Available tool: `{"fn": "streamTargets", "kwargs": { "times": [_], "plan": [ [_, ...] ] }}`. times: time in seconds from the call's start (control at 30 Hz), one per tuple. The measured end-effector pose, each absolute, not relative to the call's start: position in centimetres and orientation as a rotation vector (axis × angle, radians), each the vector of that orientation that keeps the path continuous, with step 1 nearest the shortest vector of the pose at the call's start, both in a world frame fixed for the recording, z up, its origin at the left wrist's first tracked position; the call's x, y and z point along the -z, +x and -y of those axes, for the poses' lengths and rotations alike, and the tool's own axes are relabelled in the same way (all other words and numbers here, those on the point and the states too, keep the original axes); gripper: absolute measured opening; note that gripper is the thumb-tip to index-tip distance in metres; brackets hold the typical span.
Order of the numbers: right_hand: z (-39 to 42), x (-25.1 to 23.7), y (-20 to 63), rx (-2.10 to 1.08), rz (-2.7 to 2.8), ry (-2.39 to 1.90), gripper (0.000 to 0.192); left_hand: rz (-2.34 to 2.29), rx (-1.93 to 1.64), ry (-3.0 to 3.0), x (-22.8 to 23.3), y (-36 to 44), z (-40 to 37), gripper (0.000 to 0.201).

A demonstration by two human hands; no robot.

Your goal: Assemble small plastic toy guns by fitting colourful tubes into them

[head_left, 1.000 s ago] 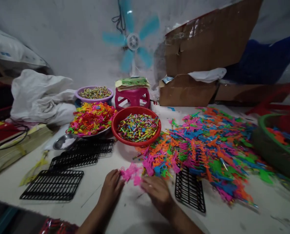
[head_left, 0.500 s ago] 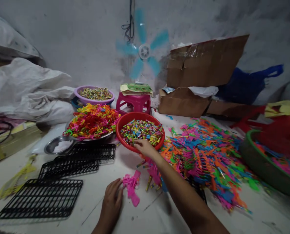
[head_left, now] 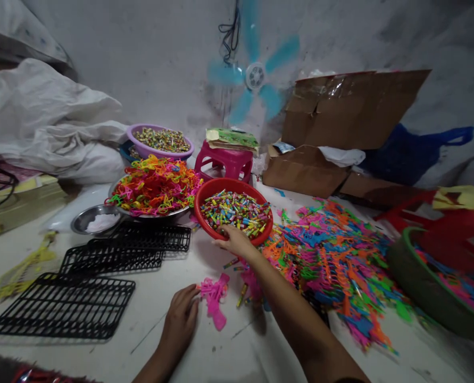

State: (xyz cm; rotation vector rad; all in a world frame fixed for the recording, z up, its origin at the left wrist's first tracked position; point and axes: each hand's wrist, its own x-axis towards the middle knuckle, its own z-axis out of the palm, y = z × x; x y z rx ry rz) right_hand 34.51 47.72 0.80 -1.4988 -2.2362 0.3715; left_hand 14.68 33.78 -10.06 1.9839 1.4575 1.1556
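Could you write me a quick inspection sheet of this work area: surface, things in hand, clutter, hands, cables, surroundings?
Surface: white table, scuffed.
Job's things: pink toy at the left fingertips; red bowl of small coloured pieces.
Clutter: black grids, heap of coloured plastic parts, metal dish, purple bowl.
Hands: left hand flat beside the toy; right hand at the red bowl's near rim.
Cables: black cord on the wall.
Surroundings: blue fan, cardboard boxes, white sacks.
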Motion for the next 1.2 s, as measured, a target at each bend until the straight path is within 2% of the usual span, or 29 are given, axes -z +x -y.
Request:
{"fn": "streamTargets", "kwargs": {
  "times": [0.17, 0.3, 0.4, 0.47, 0.53, 0.6, 0.63, 0.7, 0.8, 0.9, 1.03, 1.2],
  "plan": [
    [-48.5, -1.4, 34.0, -0.21, 2.158, -1.442, 0.027, -1.472, -1.168, 1.899, 10.1, 14.6, -33.8, 0.027],
    [-46.9, -3.5, 33.8, -0.111, 1.991, -1.413, 0.031, -1.453, -1.184, 1.614, 8.0, 14.3, -33.3, 0.028],
    [-42.8, -4.8, 32.3, -0.26, 1.844, -1.309, 0.032, -1.269, -1.137, 1.317, 4.6, 14.3, -32.7, 0.044],
    [-39.2, -4.7, 30.5, -0.549, 1.881, -1.175, 0.029, -1.027, -1.023, 1.204, 2.4, 14.6, -32.3, 0.055],
    [-35.9, -3.6, 28.6, -0.783, 1.983, -1.091, 0.028, -0.835, -0.765, 1.082, 1.1, 15.1, -31.9, 0.045],
    [-33.8, -2.0, 27.5, -0.836, 2.055, -1.091, 0.023, -0.782, -0.542, 0.945, 1.1, 15.4, -31.4, 0.022],
    [-33.2, -1.1, 27.4, -0.805, 2.074, -1.11, 0.019, -0.798, -0.496, 0.883, 1.5, 15.5, -31.1, 0.018],
    [-33.0, 0.3, 28.0, -0.665, 2.047, -1.231, 0.019, -0.867, -0.526, 0.782, 2.7, 15.3, -30.6, 0.022],
    [-33.3, 2.1, 30.0, -0.426, 1.939, -1.652, 0.025, -0.957, -0.69, 0.687, 4.5, 14.4, -30.3, 0.038],
    [-33.1, 4.2, 31.1, -0.402, 1.965, -1.99, 0.029, -1.043, -0.815, 0.706, 5.9, 13.7, -30.4, 0.043],
    [-32.6, 6.1, 31.0, -0.534, 1.817, -1.875, 0.024, -1.092, -0.859, 0.724, 6.1, 14.2, -30.7, 0.05],
    [-32.1, 4.3, 30.9, -1.022, 1.319, -1.43, 0.035, -1.121, -0.926, 0.857, 3.4, 15.6, -30.5, 0.05]
  ]
}}
